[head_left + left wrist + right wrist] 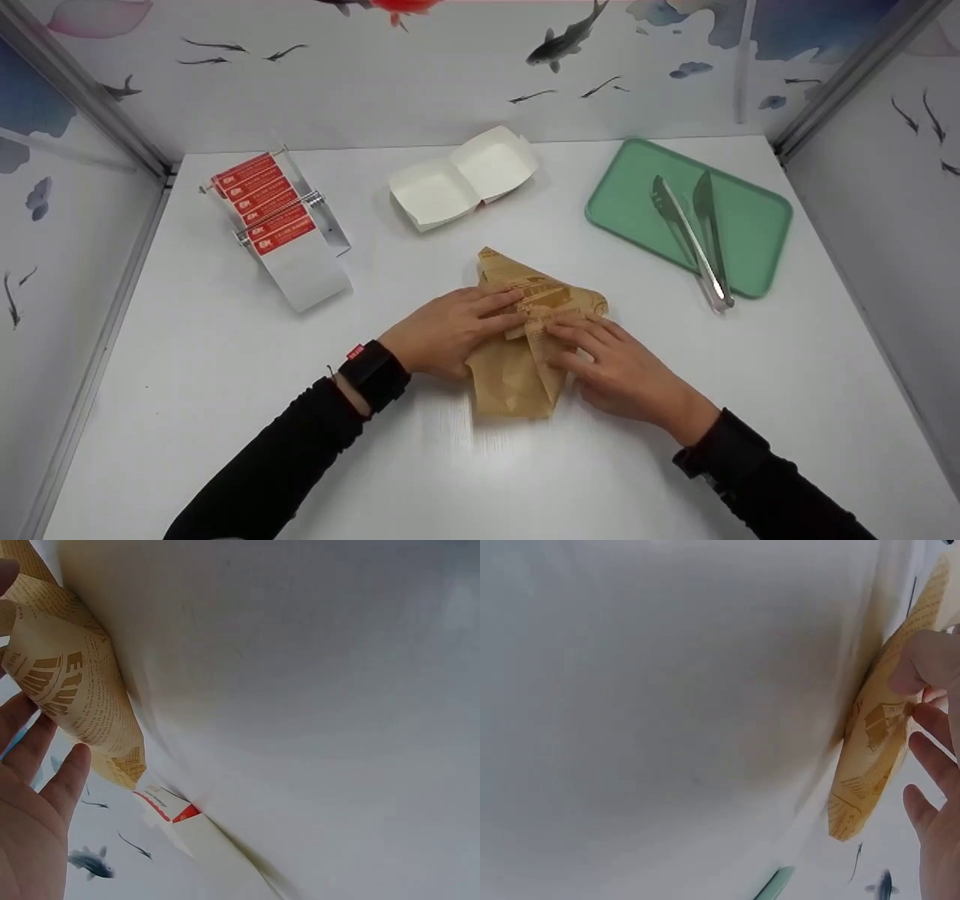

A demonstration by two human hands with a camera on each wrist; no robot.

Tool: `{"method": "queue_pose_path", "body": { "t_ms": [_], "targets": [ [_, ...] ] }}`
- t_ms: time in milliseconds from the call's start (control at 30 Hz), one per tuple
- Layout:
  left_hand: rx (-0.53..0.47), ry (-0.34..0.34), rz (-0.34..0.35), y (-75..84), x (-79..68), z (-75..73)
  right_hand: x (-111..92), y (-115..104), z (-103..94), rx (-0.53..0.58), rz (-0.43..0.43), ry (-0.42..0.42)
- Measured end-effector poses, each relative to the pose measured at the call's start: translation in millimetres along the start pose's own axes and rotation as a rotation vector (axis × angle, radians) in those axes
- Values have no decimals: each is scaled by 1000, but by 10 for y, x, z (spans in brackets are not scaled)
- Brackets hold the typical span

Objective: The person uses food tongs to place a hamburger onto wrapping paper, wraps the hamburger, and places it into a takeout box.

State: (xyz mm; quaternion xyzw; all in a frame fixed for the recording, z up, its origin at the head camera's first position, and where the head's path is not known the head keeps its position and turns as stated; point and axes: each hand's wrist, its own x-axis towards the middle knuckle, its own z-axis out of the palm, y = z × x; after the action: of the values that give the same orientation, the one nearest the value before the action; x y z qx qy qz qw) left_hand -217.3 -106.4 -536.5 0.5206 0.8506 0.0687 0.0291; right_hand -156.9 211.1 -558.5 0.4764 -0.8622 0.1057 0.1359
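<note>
A sheet of brown printed wrapping paper (517,375), folded over itself, lies mid-table between both hands. From the left, my left hand (450,330) rests on the folds with its fingers stretched across them. In the left wrist view those fingers (71,772) are spread along the printed paper (75,682). My right hand (626,371) lays its slightly bent fingers on the right side of the wrap. The right wrist view shows that hand's thumb and fingers (934,761) against the paper (877,735). Whatever the folds may enclose is hidden.
An opened white paper box (439,191) is behind the wrap. To the back left stands a metal rack (330,221) with red-and-white packets (259,195). A green tray (622,187) with metal tongs (694,240) lies at the back right. Printed walls (450,82) bound the table.
</note>
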Motion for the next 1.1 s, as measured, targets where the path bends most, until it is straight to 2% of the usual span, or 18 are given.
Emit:
{"method": "queue_pose_path", "body": {
  "t_ms": [200,300,467,667,733,833,1000,1067,1100],
  "targets": [
    [-11,9,-7,12,7,3,46,-82,101,-89,-1,100],
    [-12,31,7,10,10,16,90,-101,115,-26,65,148],
    [-13,72,23,-1,17,30,87,-77,95,174,202,215],
    [-8,49,8,1,5,18,-10,-29,69,240,184,244],
    [12,37,7,6,3,16,-52,-23,75,278,204,246],
    [42,10,2,12,1,10,-107,-19,89,354,282,239],
    [52,-39,-22,24,4,-8,-130,-1,75,524,474,227],
    [46,-35,-22,32,4,-14,-106,1,62,562,530,218],
    [44,-28,-21,36,4,-16,-90,0,55,544,534,213]
  ]
}}
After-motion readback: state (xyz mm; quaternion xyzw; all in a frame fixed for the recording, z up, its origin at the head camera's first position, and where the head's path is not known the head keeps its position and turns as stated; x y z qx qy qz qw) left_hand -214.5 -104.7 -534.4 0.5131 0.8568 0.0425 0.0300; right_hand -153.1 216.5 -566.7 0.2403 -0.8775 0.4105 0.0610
